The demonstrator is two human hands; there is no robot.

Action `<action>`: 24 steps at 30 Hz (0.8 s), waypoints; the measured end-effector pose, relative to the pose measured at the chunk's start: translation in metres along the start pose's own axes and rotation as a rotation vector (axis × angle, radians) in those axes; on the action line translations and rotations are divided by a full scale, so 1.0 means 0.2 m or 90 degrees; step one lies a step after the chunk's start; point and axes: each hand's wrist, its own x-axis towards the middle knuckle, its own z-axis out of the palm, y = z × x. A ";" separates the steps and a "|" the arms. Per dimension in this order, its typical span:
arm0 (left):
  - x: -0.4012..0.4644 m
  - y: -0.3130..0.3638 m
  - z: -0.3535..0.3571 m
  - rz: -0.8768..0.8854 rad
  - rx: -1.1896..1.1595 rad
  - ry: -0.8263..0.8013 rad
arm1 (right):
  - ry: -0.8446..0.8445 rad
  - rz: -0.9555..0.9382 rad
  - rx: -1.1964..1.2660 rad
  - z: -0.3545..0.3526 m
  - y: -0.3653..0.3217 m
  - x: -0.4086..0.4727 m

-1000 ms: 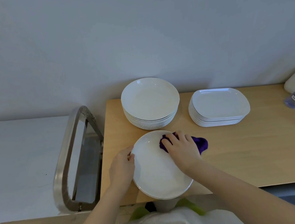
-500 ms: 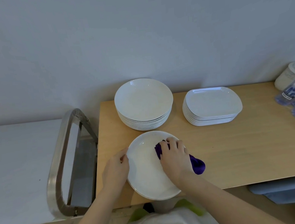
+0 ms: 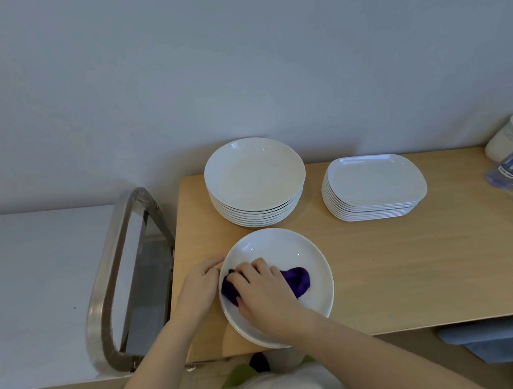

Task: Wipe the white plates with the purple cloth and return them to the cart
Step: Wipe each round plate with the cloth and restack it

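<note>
Head view: round white plate (image 3: 301,253) at counter (image 3: 419,271) front edge, glossy. Right hand (image 3: 267,293) presses bunched purple cloth (image 3: 298,281) into it; left hand (image 3: 200,285) pinches rim.

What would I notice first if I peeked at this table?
The purple cloth stands out, pressed by the right hand into a round white plate at the table's near edge, while the left hand holds its rim. Behind it sit a stack of round plates and a stack of rectangular plates.
</note>
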 end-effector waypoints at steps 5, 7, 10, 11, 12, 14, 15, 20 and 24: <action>-0.02 0.00 0.03 0.019 0.122 0.051 | -0.100 -0.091 0.050 -0.07 0.05 -0.10; -0.04 0.01 0.04 0.030 0.134 0.068 | -0.122 -0.124 0.045 -0.08 0.09 -0.16; -0.07 0.03 0.07 0.037 0.141 0.089 | -0.158 -0.112 0.037 -0.09 0.18 -0.24; -0.07 0.03 0.07 0.035 0.143 0.097 | -0.160 -0.101 0.034 -0.09 0.22 -0.26; -0.08 0.04 0.08 0.034 0.146 0.103 | -0.157 -0.091 0.027 -0.10 0.25 -0.27; -0.09 0.04 0.09 0.034 0.151 0.111 | -0.146 -0.072 0.002 -0.11 0.30 -0.29; -0.09 0.04 0.09 0.034 0.153 0.112 | -0.138 -0.066 -0.008 -0.12 0.32 -0.28; -0.08 0.04 0.09 0.032 0.165 0.110 | -0.074 -0.007 -0.098 -0.14 0.38 -0.23; -0.08 0.02 0.09 0.026 0.183 0.116 | -0.027 0.039 -0.126 -0.20 0.42 -0.17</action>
